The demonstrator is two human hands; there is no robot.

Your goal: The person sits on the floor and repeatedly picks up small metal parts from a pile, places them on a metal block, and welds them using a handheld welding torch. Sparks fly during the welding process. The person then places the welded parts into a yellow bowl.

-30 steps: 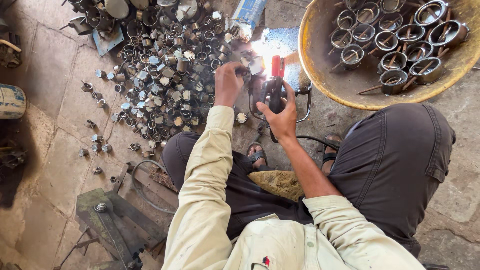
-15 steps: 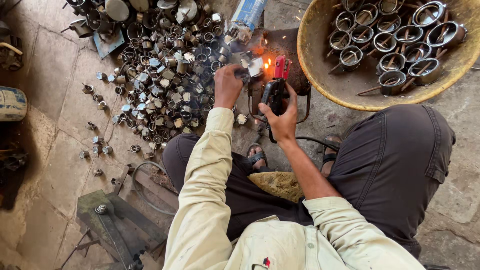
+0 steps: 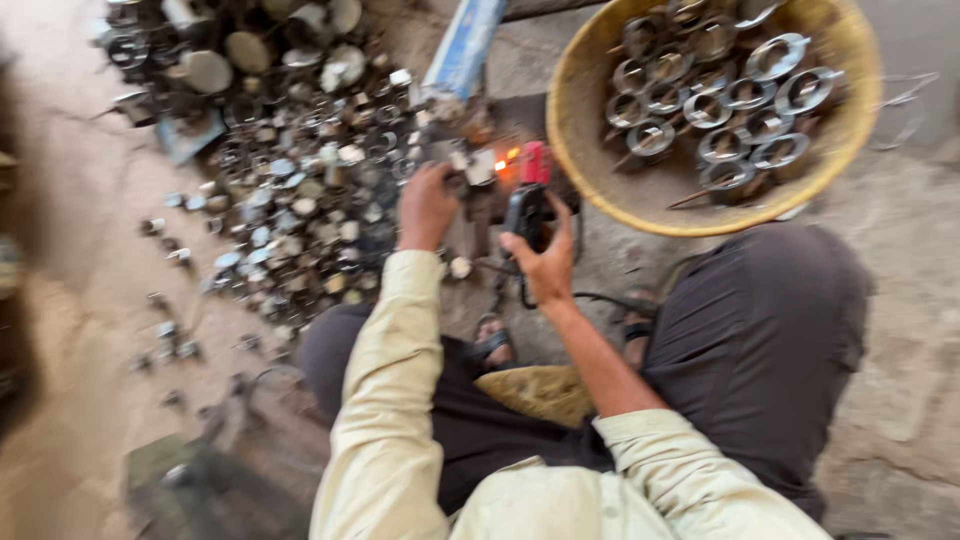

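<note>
I sit on the ground in a cream shirt and dark trousers. My right hand (image 3: 540, 262) grips a black welding holder (image 3: 527, 208) with a red top, its tip at a small orange glow (image 3: 503, 163). My left hand (image 3: 428, 205) pinches a small metal part (image 3: 468, 165) right beside that glow. The picture is blurred by motion, so the part's shape is unclear.
A heap of small metal rings and caps (image 3: 290, 150) covers the ground to the left. A round yellow basket (image 3: 860, 130) at the upper right holds several ringed metal pieces with handles. A blue bar (image 3: 462, 45) lies at the top. A dark cable (image 3: 600, 297) runs past my sandalled feet.
The bright white flash of a second ago has shrunk to a small orange glow. The view has swung and blurred; both hands stay at the same spot.
</note>
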